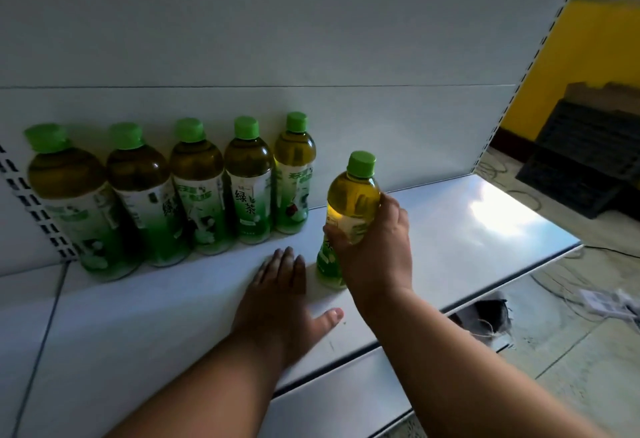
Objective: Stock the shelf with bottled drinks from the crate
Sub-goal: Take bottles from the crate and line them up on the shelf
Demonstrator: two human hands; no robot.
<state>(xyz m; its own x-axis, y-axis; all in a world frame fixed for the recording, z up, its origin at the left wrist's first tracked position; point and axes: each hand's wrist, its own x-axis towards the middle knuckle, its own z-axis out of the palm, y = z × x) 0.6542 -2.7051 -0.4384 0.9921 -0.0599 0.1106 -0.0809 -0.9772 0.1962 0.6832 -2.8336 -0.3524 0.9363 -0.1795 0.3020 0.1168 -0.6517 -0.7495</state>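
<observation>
The right hand (375,247) had its fingers clamped on a green tea bottle (348,209) standing on the shelf (467,229), right of 5 bottles (194,188), while the left hand (280,299) lay flat, fingers apart, just left of it.

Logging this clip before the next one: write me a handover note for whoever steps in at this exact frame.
Right hand: grip around a green tea bottle, upright at the shelf, right of the row.
Left hand: open, flat on the shelf, holding nothing.
Done: five green tea bottles stand in a row along the back panel.
Left: set the held bottle beside the rightmost one, then fetch more. A dark crate sits on the floor to the right; its contents cannot be seen.
</observation>
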